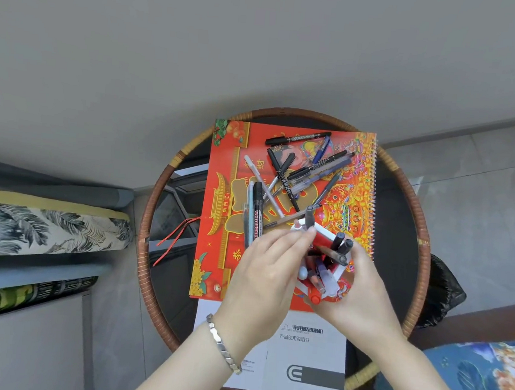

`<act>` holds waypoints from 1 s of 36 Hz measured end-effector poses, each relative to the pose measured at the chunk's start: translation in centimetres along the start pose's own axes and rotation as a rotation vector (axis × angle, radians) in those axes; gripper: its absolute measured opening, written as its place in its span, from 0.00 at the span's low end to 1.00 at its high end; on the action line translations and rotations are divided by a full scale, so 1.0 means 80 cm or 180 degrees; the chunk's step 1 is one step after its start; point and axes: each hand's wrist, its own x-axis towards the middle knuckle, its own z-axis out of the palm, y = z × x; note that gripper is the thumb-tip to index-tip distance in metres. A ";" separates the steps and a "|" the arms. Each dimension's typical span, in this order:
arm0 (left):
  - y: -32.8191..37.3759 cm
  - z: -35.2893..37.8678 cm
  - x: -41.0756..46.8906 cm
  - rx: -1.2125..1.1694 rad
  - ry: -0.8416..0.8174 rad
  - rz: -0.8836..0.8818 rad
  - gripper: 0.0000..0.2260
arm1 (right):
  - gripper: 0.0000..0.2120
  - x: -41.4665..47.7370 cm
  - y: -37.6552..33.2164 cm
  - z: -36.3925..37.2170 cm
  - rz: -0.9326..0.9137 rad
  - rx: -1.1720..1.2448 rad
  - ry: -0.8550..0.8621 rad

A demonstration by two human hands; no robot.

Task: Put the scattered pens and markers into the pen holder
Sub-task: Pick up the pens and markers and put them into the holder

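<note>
Several pens and markers (300,170) lie scattered across a red and gold spiral-bound calendar (217,222). A red and white pen holder (323,240) sits at the calendar's near right, with several pens and markers standing in it. My right hand (362,293) grips the holder from the right. My left hand (266,271) pinches a grey-capped pen (309,218) at the holder's top left opening. A black whiteboard marker (258,213) lies just left of my left fingers.
A round black table with a woven rim (424,237) carries the calendar and a white manual booklet (308,366). A patterned cushion (43,231) is at the left, a blue floral fabric (465,383) at the lower right, and a black bag (441,290) right of the table.
</note>
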 end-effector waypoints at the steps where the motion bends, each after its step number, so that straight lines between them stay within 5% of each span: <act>1: -0.001 0.001 0.000 -0.0046 -0.0100 -0.0053 0.19 | 0.33 0.001 0.001 0.000 0.0016 -0.0004 0.0024; 5: 0.005 -0.010 0.006 -0.1558 -0.0362 -0.0785 0.19 | 0.34 0.006 0.001 -0.004 0.0002 0.0044 0.0098; 8: 0.005 -0.018 0.017 -0.2607 0.0513 -0.1227 0.16 | 0.33 0.010 -0.002 -0.007 0.0005 0.0110 0.0103; 11: -0.025 -0.008 0.034 -0.2315 0.1047 -0.2189 0.10 | 0.32 0.012 -0.001 -0.011 0.0111 0.0165 0.0111; 15: -0.090 0.019 0.047 -0.1010 0.0410 -0.3222 0.17 | 0.34 0.012 -0.003 -0.017 0.0171 0.0210 0.0116; 23: -0.127 0.039 0.068 -0.0246 -0.0213 -0.3245 0.20 | 0.34 0.009 0.003 -0.021 0.0191 0.0149 0.0053; 27: -0.132 0.040 0.063 -0.0271 -0.0213 -0.3330 0.12 | 0.33 0.009 0.008 -0.021 0.0267 0.0134 0.0003; 32: -0.125 0.028 0.051 -0.0691 -0.0465 -0.3296 0.11 | 0.34 0.010 0.009 -0.019 0.0283 0.0080 -0.0007; 36: -0.092 -0.005 0.042 -0.1622 0.0176 -0.3241 0.08 | 0.35 0.011 0.007 -0.018 0.0297 0.0081 -0.0017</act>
